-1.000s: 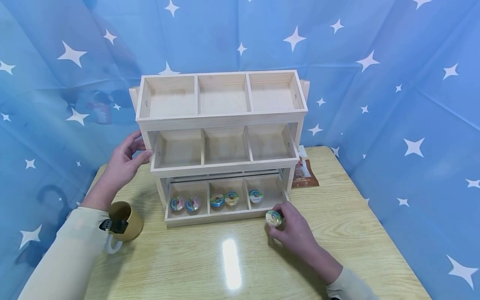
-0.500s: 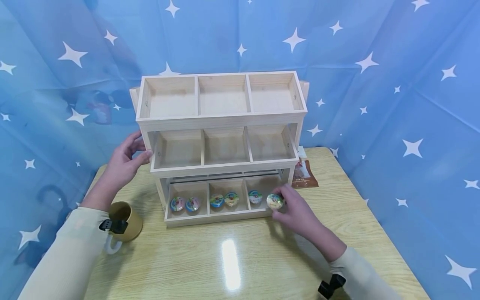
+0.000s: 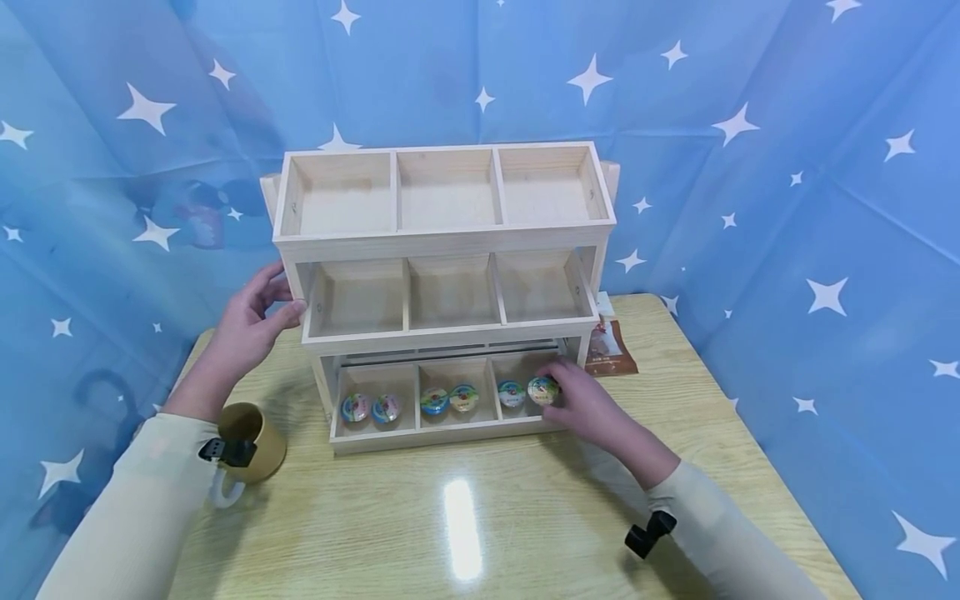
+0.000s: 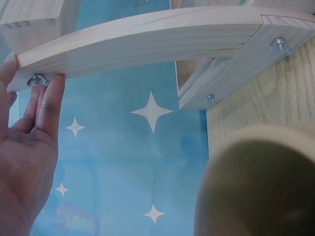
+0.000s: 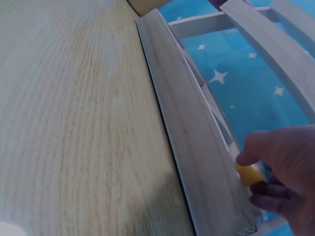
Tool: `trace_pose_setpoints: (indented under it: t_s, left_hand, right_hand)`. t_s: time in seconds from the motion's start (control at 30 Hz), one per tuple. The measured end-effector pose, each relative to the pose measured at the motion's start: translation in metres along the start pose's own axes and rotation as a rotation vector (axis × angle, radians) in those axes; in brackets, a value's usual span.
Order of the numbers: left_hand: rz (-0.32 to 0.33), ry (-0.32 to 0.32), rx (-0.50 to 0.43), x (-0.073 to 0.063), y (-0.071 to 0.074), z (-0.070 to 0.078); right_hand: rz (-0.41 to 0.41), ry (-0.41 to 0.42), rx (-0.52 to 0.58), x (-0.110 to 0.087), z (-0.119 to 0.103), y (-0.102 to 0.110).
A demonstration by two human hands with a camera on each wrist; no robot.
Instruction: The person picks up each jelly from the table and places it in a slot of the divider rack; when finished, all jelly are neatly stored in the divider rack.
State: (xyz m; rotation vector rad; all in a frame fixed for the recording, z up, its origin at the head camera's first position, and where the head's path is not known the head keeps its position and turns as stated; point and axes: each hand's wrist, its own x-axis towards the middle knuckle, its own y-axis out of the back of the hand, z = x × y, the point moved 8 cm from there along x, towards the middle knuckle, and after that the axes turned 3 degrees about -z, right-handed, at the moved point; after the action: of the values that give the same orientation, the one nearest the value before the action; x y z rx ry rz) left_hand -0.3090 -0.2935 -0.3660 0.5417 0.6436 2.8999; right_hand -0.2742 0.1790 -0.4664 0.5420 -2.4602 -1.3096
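My right hand (image 3: 588, 406) pinches a small jelly cup (image 3: 543, 391) with a printed round lid, inside the bottom tier's right compartment. Its yellow side (image 5: 249, 174) shows between thumb and fingers in the right wrist view. Just left of it sits another jelly cup (image 3: 512, 394). Two cups lie in the middle compartment, one with a yellowish lid (image 3: 463, 398), and two pink-lidded ones (image 3: 386, 408) in the left. My left hand (image 3: 251, 321) grips the left side frame of the three-tier wooden rack (image 3: 442, 242); in the left wrist view its fingers (image 4: 50, 105) meet the frame beside a wing nut (image 4: 37, 80).
A tan mug (image 3: 264, 448) with a white handle stands on the wooden table (image 3: 360, 533) beside my left forearm. Behind the rack's right side lies a brown packet (image 3: 611, 350). A blue curtain with white stars (image 3: 787, 167) hangs close around the table's back and sides.
My right hand has carried the jelly cup from in front of the rack, back over the front wall and down into the right compartment. My left hand has stayed in place.
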Motion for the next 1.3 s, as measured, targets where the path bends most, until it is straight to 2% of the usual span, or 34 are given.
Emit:
trace_pose_setpoints:
  t_s: [0.2,0.67,0.8,1.0,1.3]
  left_hand:
    - [0.002,0.005,0.000,0.000,0.000,0.001]
    - [0.009,0.000,0.007,0.000,0.001,0.001]
    - [0.007,0.007,0.011,0.000,0.001,0.000]
    - [0.006,-0.002,0.012,0.001,0.002,-0.001]
    - [0.008,-0.015,-0.003,0.001,0.001,-0.002]
  right_hand:
    - [-0.022,0.017,-0.013,0.008,0.003,-0.003]
    - [-0.115,-0.071,-0.046,0.021,0.007,-0.008]
    - [-0.137,-0.071,-0.068,0.023,0.007,-0.010]
    - [-0.137,-0.047,-0.104,0.023,0.009,-0.013]
    - [-0.143,-0.054,-0.118,0.022,0.010,-0.013]
